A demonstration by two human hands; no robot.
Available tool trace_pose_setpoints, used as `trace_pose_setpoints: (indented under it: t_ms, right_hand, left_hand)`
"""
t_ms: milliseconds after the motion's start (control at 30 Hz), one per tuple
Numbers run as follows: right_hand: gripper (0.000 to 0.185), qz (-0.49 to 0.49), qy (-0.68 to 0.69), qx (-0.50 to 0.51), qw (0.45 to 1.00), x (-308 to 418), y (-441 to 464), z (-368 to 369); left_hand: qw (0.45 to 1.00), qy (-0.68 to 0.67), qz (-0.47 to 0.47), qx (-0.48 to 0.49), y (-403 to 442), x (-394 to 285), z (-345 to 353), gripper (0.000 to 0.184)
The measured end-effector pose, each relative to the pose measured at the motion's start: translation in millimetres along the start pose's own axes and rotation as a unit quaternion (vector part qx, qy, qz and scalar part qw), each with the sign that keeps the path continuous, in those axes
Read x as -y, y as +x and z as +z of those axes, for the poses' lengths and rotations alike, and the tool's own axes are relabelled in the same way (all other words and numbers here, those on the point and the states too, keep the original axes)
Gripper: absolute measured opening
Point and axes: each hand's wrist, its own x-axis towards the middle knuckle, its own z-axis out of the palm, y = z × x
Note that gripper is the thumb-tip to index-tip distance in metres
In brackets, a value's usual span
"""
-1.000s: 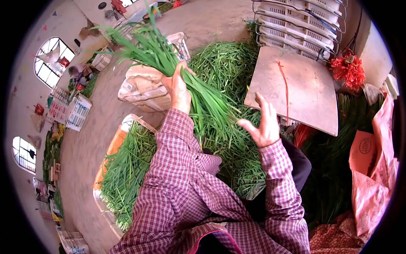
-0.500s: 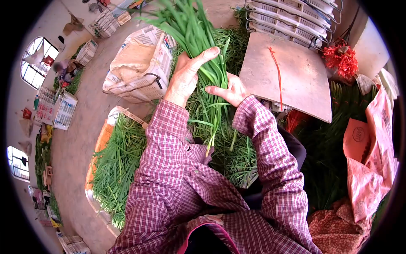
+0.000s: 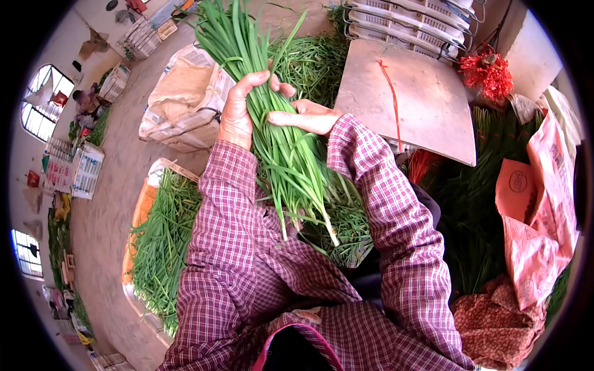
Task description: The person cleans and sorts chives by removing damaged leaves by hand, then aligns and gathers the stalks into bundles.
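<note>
Held at upper centre of the frame: one bunch of long green leaves [image 3: 272,145], white stem ends pointed down toward the centre. It was clasped by the left hand [image 3: 237,114], fingers wrapped round it, and by the right hand [image 3: 309,117], thumb laid across its front; the two were set close together. As far as could be judged, the gathering of this handful was done, but its ends were left uneven and no band was seen round it. Behind it, at upper centre, a pile of loose greens [image 3: 312,65] was left ungathered. To the upper right, a flat board [image 3: 427,105], on which one red strip [image 3: 391,93] was laid unused; beyond it, stacked white crates [image 3: 405,28] and a cluster of red strips [image 3: 487,69]. At lower left, more greens [image 3: 164,238] were held in an orange-lined crate [image 3: 141,216]. At right, dark greens [image 3: 461,222] were flanked by a pink sack [image 3: 535,247].
</note>
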Motion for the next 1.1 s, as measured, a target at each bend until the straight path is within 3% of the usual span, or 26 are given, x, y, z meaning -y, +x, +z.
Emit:
trace_pose_setpoints:
  t_ms: [100,133,200,300,333,367,433,533,633,800,1100]
  right_hand:
    - [0.083,0.016,-0.014,-0.089,0.996,-12.2,-16.2,-2.9]
    - [0.086,-0.025,0.002,-0.104,0.994,-26.3,-15.4,-8.4]
    - [0.080,-0.074,-0.028,-0.233,0.969,-55.9,-34.9,-21.6]
    - [0.037,-0.172,-0.094,-0.442,0.875,-61.1,-75.9,-18.8]
    - [0.026,-0.223,-0.045,-0.482,0.846,-55.5,-88.0,-6.1]
    - [0.017,-0.236,-0.114,-0.535,0.803,-56.0,-99.9,1.3]
    - [0.013,-0.188,-0.098,-0.585,0.783,-49.8,-120.4,25.8]
    - [0.009,-0.220,-0.234,-0.552,0.770,-60.3,-122.7,40.4]
    - [0.010,-0.210,-0.266,-0.532,0.776,-55.1,-106.5,47.6]
    - [0.021,-0.138,-0.354,-0.540,0.751,-47.3,-81.7,46.8]
    - [0.018,-0.138,-0.299,-0.577,0.747,-49.3,-67.5,46.6]
  left_hand:
    - [0.993,-0.080,0.080,-0.030,7.8,-7.1,-20.2,0.028]
    - [0.990,-0.100,0.085,-0.047,5.9,-15.4,-21.0,0.026]
    - [0.982,-0.060,0.120,-0.129,3.4,-24.0,-28.5,0.024]
    - [0.975,-0.063,0.136,-0.166,1.4,-28.6,-38.9,0.023]
    - [0.971,-0.063,0.144,-0.178,2.3,-29.8,-39.8,0.022]
    - [0.972,-0.062,0.145,-0.176,3.9,-30.4,-45.1,0.022]
    - [0.972,-0.094,0.158,-0.148,6.5,-29.8,-53.5,0.026]
    - [0.971,-0.073,0.174,-0.147,2.1,-26.6,-50.7,0.026]
    - [0.969,-0.045,0.201,-0.134,0.6,-25.3,-45.2,0.031]
    - [0.969,-0.024,0.194,-0.152,-5.9,-25.4,-34.8,0.025]
    - [0.966,-0.014,0.202,-0.162,-5.8,-26.0,-31.5,0.026]
